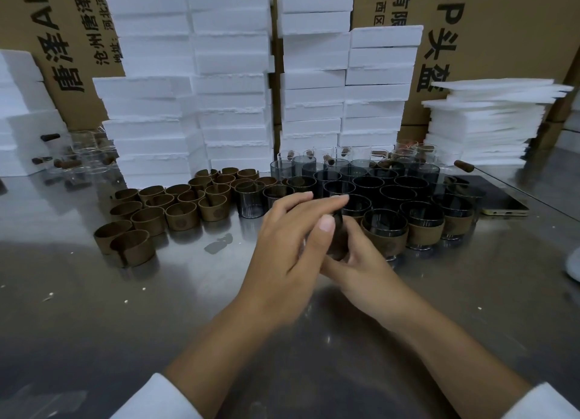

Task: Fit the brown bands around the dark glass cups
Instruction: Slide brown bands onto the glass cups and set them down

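Note:
I hold one dark glass cup (340, 235) between both hands just above the steel table (125, 308); the hands hide most of it, and I cannot tell whether a band is on it. My left hand (292, 246) spans it from the left, fingers over the top and thumb on the near side. My right hand (357, 258) cups it from below and the right. Several loose brown bands (182, 211) stand in a cluster to the left. Several bare dark cups (373, 186) stand behind my hands. Three banded cups (386, 230) stand to the right.
Stacks of white foam blocks (232, 73) and cardboard boxes (502, 26) wall off the back. Clear glasses with brown stoppers (88, 158) stand at the far left. Foam sheets (483, 126) are piled at the right, with a phone (499, 199) lying in front of them.

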### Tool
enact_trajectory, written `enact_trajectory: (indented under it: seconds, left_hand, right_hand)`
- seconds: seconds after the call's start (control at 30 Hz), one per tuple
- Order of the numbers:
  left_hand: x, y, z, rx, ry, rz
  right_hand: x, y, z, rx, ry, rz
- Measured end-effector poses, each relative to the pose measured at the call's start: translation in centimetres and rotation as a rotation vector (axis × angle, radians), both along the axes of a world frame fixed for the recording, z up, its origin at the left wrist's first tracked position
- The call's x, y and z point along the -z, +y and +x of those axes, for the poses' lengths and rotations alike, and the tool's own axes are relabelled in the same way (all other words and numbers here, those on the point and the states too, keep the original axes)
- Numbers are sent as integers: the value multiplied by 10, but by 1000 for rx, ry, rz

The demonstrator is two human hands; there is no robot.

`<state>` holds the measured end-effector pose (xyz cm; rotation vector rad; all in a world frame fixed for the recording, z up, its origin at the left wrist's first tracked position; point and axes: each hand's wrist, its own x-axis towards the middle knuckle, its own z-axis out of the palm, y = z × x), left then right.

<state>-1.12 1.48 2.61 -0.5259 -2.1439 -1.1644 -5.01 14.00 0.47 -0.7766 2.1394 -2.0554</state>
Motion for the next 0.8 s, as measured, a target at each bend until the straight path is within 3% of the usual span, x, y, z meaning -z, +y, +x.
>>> enact_trajectory:
  seconds: [0.33, 0.8]
  left_hand:
    - [5, 1, 0, -2, 88, 51]
    - [7, -10, -8, -247, 32, 66]
  right_hand:
    - [-2, 1, -1, 158, -24, -32]
    - [-5, 3, 1, 168, -66, -20]
